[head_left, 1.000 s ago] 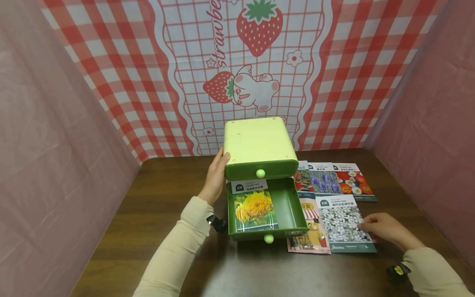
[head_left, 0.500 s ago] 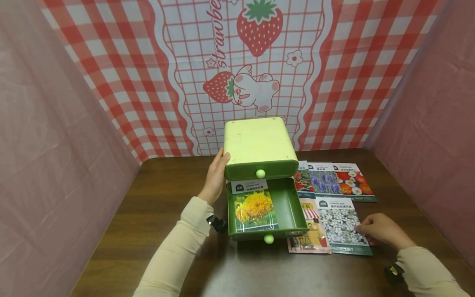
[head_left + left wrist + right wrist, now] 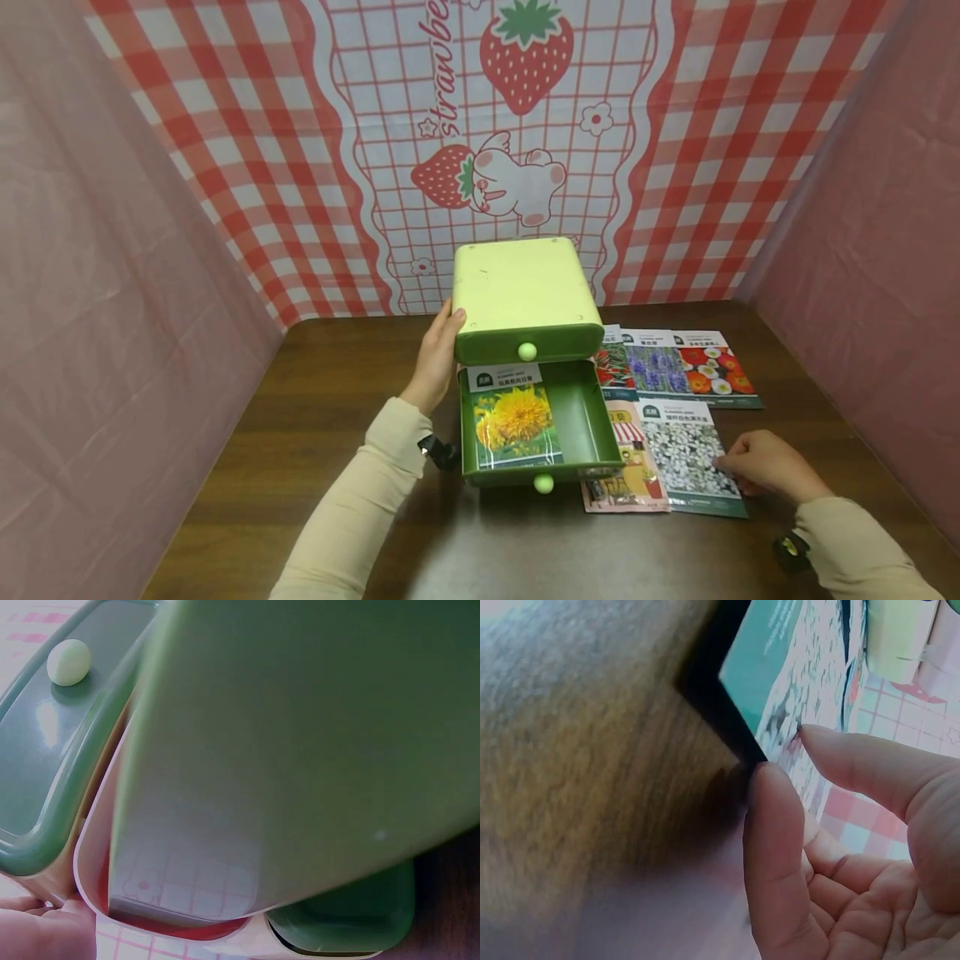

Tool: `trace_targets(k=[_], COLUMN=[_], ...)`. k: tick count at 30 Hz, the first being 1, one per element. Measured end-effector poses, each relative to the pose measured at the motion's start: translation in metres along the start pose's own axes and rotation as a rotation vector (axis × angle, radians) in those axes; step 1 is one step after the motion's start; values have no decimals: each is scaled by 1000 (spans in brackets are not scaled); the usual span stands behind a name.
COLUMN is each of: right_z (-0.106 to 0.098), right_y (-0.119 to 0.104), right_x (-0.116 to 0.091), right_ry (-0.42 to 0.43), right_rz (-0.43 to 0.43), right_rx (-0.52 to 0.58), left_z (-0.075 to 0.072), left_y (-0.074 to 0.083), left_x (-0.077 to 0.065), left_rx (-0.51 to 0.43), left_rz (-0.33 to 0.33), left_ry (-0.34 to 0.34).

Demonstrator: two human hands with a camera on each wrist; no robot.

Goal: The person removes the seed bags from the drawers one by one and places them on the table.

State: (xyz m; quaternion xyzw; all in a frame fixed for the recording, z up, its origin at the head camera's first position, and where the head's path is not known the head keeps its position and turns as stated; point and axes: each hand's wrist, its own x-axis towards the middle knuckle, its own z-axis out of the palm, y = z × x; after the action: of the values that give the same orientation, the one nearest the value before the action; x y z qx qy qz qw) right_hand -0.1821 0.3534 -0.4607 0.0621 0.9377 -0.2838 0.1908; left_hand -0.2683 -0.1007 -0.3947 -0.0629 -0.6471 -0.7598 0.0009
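Note:
A small drawer cabinet (image 3: 525,283) with a pale yellow-green top and green drawer fronts stands mid-table. My left hand (image 3: 435,354) rests against its left side, the thumb at the front corner; in the left wrist view only part of that hand (image 3: 49,930) shows. A green drawer (image 3: 581,417) is pulled out, with a yellow-flower seed packet (image 3: 517,421) lying in its left part. To the right, my right hand (image 3: 772,467) pinches the right edge of a white-flower seed packet (image 3: 682,454) between thumb and index finger, as the right wrist view confirms.
A pink seed packet (image 3: 630,467) lies partly under the drawer's right side. Behind it are packets with red flowers (image 3: 615,367), purple flowers (image 3: 656,367) and red-and-white flowers (image 3: 720,371). A checked strawberry cloth (image 3: 525,125) hangs behind the wooden table (image 3: 337,375).
My right hand has shifted slightly left, and the white-flower packet has slid left and a little toward me, closer against the pink packet. My left hand and the cabinet have stayed put.

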Motion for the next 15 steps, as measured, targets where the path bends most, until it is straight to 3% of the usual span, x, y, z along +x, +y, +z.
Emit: trace_targets(k=[8, 15], right_z=[-9, -19], right_y=[-7, -29], right_x=[-1, -5], right_ry=[51, 141], right_rz=[-77, -222], right_rx=[-17, 148], left_z=[0, 0], left_y=[0, 0], left_x=[0, 0], left_rx=[9, 9], left_rz=[6, 2], left_ry=[9, 7])
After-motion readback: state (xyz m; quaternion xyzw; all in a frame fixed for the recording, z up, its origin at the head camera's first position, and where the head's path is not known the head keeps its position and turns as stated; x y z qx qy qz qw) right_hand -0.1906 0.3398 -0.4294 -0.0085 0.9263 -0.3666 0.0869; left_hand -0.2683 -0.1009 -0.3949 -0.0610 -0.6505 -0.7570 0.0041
